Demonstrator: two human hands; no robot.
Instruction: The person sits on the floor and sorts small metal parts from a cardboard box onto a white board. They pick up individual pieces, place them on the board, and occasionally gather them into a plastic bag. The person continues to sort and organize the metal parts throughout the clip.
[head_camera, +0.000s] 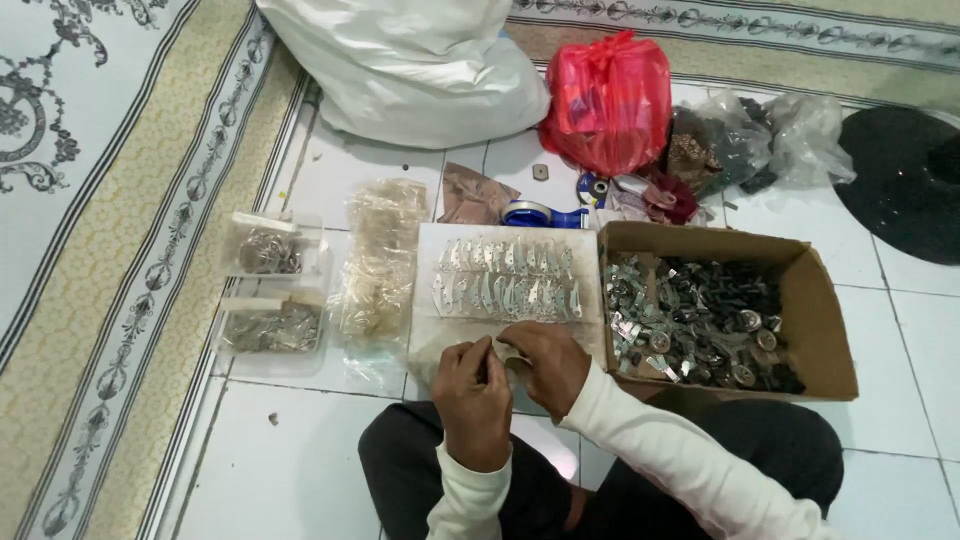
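Note:
My left hand (472, 392) and my right hand (545, 365) meet at the near edge of a white board (425, 300) on the floor. Together they pinch a small pale piece (503, 351) between the fingertips; its exact shape is hidden by my fingers. Rows of small silver metal pieces (505, 280) lie on the board just beyond my hands. An open cardboard box (825, 330) full of dark and silver metal parts (700, 320) sits to the right of my right hand.
Two clear plastic tubs (272, 290) of metal bits and a heap of small clear bags (378, 265) lie left. Behind are a blue tape dispenser (540, 213), a red plastic bag (608, 100), a big white sack (420, 70) and a patterned carpet (110, 230).

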